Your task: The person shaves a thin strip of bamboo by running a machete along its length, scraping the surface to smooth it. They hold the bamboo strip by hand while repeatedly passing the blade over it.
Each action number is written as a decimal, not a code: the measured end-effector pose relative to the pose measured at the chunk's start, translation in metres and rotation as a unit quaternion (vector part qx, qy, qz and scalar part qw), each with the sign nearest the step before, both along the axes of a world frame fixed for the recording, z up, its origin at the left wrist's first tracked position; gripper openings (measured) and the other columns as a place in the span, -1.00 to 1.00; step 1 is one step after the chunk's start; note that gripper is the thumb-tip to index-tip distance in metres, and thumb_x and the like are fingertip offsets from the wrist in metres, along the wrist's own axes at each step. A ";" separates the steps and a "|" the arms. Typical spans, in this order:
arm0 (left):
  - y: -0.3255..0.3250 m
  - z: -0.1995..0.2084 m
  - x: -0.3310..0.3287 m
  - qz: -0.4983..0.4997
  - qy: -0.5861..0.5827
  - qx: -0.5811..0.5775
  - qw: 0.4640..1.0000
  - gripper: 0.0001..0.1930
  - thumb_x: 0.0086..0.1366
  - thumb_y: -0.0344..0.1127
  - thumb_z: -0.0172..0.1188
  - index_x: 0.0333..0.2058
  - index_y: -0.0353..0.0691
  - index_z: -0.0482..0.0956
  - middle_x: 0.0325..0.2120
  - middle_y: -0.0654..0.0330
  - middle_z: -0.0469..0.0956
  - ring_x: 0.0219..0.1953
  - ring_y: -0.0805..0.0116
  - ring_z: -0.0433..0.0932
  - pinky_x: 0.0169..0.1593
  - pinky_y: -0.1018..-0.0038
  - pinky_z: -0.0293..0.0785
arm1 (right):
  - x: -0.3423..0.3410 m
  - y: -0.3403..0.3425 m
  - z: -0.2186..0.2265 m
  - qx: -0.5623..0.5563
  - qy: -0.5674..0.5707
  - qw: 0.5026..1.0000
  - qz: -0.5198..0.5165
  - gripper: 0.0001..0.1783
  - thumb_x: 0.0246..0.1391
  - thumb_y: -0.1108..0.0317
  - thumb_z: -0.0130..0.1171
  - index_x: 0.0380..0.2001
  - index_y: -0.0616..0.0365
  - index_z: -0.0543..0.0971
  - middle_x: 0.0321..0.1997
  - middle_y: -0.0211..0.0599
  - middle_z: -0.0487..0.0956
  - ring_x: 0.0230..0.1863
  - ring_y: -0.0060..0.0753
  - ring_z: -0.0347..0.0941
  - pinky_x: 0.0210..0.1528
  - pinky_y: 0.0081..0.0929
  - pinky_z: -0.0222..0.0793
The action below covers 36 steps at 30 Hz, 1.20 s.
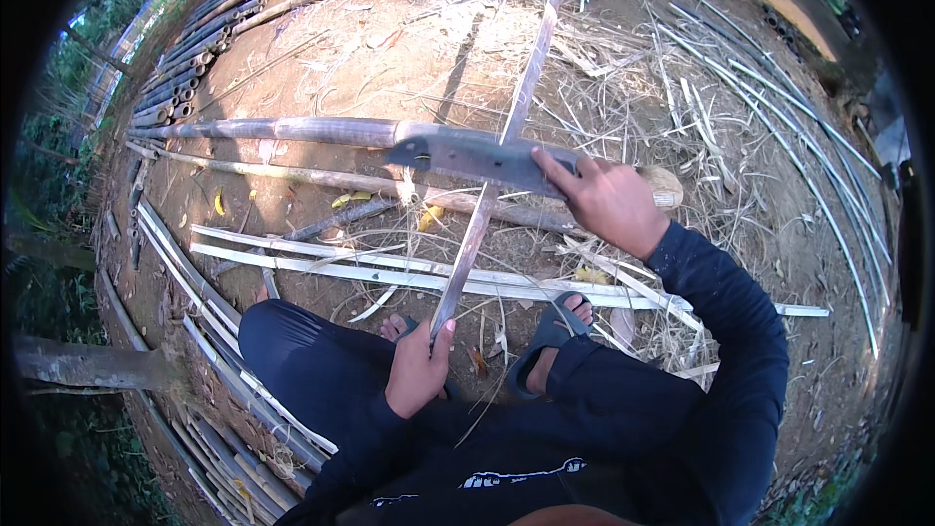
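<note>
My right hand [616,205] is closed around the handle of a machete [458,158], its index finger stretched along the blade. The broad dark blade points left and lies across a long bamboo strip [467,258]. Near my lap, my left hand [419,370] grips the lower end of that strip, which slants up and away past the top of the view. Just behind and below the blade, a bamboo pole [331,131] and a second pole [321,175] lie on the ground. The blade covers part of the strip; the machete's handle is mostly hidden by my fingers.
Split pale bamboo lengths [390,271] lie crosswise before my sandalled feet [555,336]. Shavings [594,49] litter the dirt ahead. Bamboo poles [195,68] are stacked at the far left, more strips [243,380] at the near left, and long strips [789,136] on the right.
</note>
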<state>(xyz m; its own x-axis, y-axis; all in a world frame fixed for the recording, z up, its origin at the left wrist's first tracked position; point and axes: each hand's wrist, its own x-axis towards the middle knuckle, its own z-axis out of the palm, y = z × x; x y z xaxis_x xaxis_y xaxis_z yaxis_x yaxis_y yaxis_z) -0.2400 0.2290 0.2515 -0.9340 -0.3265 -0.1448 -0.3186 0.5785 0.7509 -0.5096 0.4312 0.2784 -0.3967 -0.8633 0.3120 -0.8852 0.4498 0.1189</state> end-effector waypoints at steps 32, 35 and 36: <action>0.005 0.007 0.147 0.106 -0.150 0.112 0.977 -0.59 0.41 -0.06 0.12 -0.51 -0.27 0.47 -0.73 0.37 0.36 -0.61 0.62 0.31 -0.51 0.49 0.25 | -0.198 0.011 -0.026 -0.032 -0.034 0.982 -0.185 -0.38 0.18 0.27 0.10 0.32 -0.32 0.33 -0.51 -0.10 0.57 -0.51 -0.04 0.56 -0.43 -0.13 0.51; -0.002 -0.006 0.174 0.091 -0.168 0.088 0.978 -0.59 0.39 -0.05 0.17 -0.53 -0.25 0.48 -0.74 0.40 0.34 -0.61 0.63 0.30 -0.51 0.50 0.23 | -0.277 0.041 -0.024 -0.114 -0.005 0.957 -0.266 -0.55 0.23 0.28 0.02 0.19 -0.17 0.47 -0.50 0.00 0.60 -0.47 0.05 0.57 -0.41 -0.07 0.51; -0.012 -0.016 0.195 0.091 -0.177 0.061 0.978 -0.59 0.38 -0.04 0.19 -0.53 -0.24 0.49 -0.74 0.40 0.34 -0.62 0.64 0.29 -0.51 0.50 0.23 | -0.285 0.039 -0.021 -0.139 0.017 0.955 -0.263 -0.59 0.24 0.29 -0.01 0.14 -0.16 0.52 -0.53 -0.02 0.59 -0.50 0.03 0.57 -0.43 -0.09 0.52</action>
